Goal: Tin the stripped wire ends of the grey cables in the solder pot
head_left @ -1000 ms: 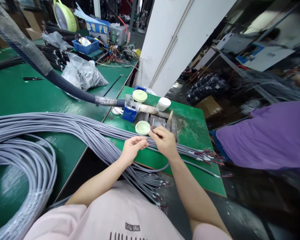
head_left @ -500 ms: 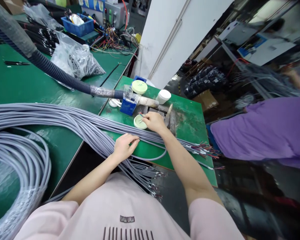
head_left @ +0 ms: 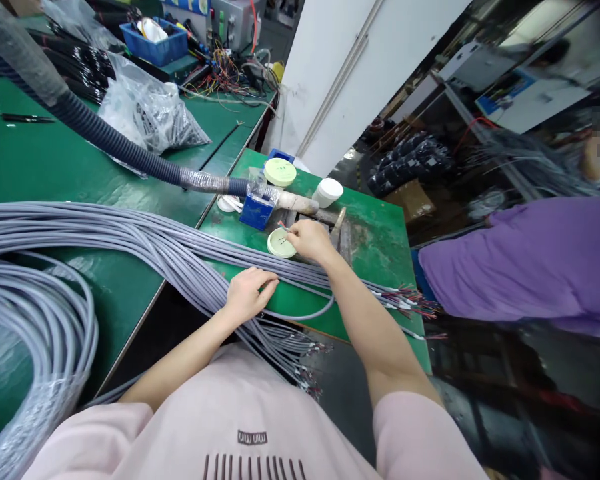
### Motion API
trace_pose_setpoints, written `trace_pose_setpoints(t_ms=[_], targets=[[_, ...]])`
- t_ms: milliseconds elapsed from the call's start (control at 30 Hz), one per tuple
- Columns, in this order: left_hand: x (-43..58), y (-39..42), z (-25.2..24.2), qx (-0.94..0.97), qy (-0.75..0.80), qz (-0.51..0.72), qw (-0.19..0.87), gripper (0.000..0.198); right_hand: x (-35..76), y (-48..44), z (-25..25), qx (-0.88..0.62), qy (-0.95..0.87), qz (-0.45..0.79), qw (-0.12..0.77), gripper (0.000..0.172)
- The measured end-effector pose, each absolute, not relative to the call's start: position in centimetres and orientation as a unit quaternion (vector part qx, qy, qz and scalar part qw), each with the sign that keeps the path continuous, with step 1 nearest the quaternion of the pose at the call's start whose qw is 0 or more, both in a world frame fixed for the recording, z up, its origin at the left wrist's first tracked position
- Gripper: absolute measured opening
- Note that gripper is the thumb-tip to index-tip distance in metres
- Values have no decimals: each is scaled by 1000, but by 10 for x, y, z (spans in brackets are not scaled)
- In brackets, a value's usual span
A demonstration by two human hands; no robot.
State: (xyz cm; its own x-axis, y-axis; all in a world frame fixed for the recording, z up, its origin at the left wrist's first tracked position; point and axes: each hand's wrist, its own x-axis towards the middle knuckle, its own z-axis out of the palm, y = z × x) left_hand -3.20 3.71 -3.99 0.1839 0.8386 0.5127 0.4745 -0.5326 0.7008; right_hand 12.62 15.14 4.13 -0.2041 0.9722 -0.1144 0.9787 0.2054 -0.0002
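Note:
My right hand (head_left: 310, 240) is closed on the end of a grey cable, whose thin coloured wires (head_left: 281, 227) stick out past the fingertips. Just below these wires is a pale round dish (head_left: 281, 244), with dark thin wire-like lines seen over it. My left hand (head_left: 250, 293) lies on the bundle of grey cables (head_left: 180, 247), its fingers stretched out and the thumb a little apart. One cable makes a loop (head_left: 325, 308) between my hands and passes behind the right forearm. Stripped coloured ends of the bundle (head_left: 410, 300) lie at the right edge of the bench.
A ribbed hose (head_left: 130, 153) reaches over the bench to a pale nozzle beside a blue box (head_left: 257, 212). A white tub (head_left: 327, 193) and a yellow-green round lid (head_left: 280, 172) stand behind. Further cable ends (head_left: 300, 360) hang near my body. A person in purple (head_left: 520, 263) is at right.
The coloured wires in my right hand have shifted slightly and show less at the fingertips. My left hand stays on the bundle. The view has moved a little.

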Motion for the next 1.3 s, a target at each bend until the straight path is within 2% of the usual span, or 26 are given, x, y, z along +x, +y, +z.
trace_pose_setpoints(t_ms=[133,333,767,1067,1233,1300], targets=[[-32,37,-39,745,439,464,195,16,165,157,49,670,743,-18,7,30],[-30,39,-40,749,429,470,185,16,211,173,35,747,664,-6,28,27],[-29,40,-40,738,431,488,177,16,216,192,11,769,637,-29,43,26],[-29,39,-40,734,429,497,171,15,213,182,26,755,655,-29,19,27],[-29,39,-42,738,434,485,179,17,189,164,52,669,739,-58,-56,30],[-29,39,-42,737,435,485,179,18,173,160,57,640,764,-64,-55,30]])
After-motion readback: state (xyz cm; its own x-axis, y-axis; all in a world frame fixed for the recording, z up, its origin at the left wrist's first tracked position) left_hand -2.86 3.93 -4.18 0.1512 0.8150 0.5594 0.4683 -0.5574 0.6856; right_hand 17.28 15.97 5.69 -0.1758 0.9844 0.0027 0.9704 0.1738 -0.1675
